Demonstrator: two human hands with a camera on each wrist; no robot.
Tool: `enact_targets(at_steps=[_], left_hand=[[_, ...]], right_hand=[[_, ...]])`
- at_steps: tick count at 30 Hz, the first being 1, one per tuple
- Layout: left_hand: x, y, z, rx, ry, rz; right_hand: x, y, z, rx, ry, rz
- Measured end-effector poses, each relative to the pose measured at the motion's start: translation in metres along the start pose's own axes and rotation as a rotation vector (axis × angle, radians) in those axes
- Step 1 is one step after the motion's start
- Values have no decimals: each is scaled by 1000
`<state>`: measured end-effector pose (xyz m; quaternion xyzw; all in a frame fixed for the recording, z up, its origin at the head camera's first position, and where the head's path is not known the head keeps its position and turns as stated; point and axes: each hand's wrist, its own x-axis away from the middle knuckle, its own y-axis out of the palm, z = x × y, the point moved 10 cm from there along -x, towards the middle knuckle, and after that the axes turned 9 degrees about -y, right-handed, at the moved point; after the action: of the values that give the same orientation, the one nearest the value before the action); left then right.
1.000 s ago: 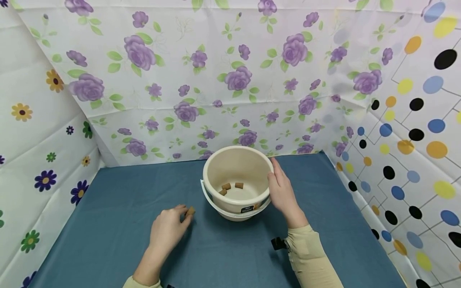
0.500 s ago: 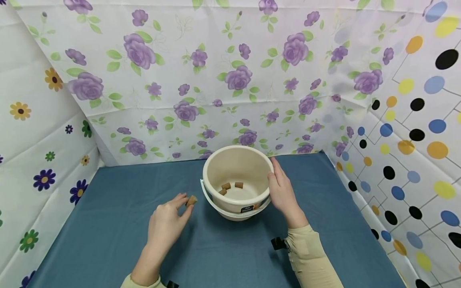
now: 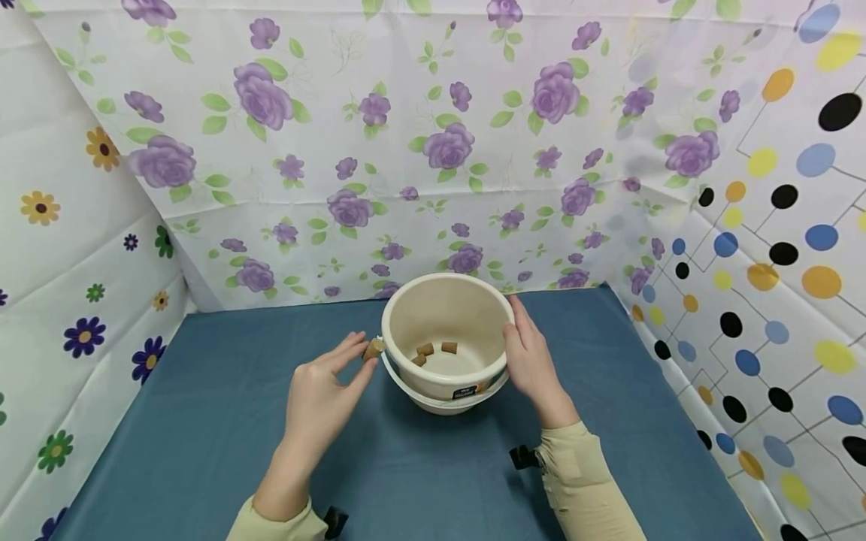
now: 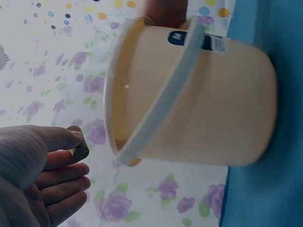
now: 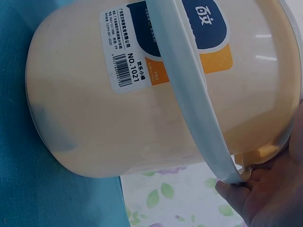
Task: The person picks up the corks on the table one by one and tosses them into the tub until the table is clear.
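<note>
A cream plastic bucket (image 3: 446, 389) stands on the blue cloth, its white handle (image 3: 413, 391) hanging down at the front. Inside, on its floor, lie three small brown corks (image 3: 449, 348). My left hand (image 3: 325, 391) pinches another cork (image 3: 374, 349) between thumb and index finger, right beside the bucket's left rim. In the left wrist view that cork (image 4: 79, 143) sits at the fingertips, the other fingers loosely bent below it. My right hand (image 3: 531, 361) grips the bucket's right rim, thumb on the near side; in the right wrist view its fingers (image 5: 265, 189) are by the handle's pivot.
Blue cloth (image 3: 203, 421) covers the table. A purple-flowered sheet (image 3: 406, 150) forms the back wall, with a dotted sheet (image 3: 778, 300) at the right and a flower-print sheet (image 3: 68, 300) at the left. A printed label (image 5: 118, 56) is stuck to the bucket's side.
My left hand has lifted the cork from near the cloth and carried it up and to the right, to the bucket's left rim. The right hand and the bucket have stayed in place.
</note>
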<state>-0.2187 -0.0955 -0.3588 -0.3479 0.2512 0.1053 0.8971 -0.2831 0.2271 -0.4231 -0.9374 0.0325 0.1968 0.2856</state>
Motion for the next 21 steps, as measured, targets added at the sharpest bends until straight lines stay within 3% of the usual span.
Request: enact_targets(at_steps=[9, 21], left_hand=[[-12, 14, 24, 74, 12, -41], [-15, 49, 64, 33, 100, -134]], right_hand=[[0, 0, -1, -6, 0, 1], [0, 0, 1, 4, 6, -1]])
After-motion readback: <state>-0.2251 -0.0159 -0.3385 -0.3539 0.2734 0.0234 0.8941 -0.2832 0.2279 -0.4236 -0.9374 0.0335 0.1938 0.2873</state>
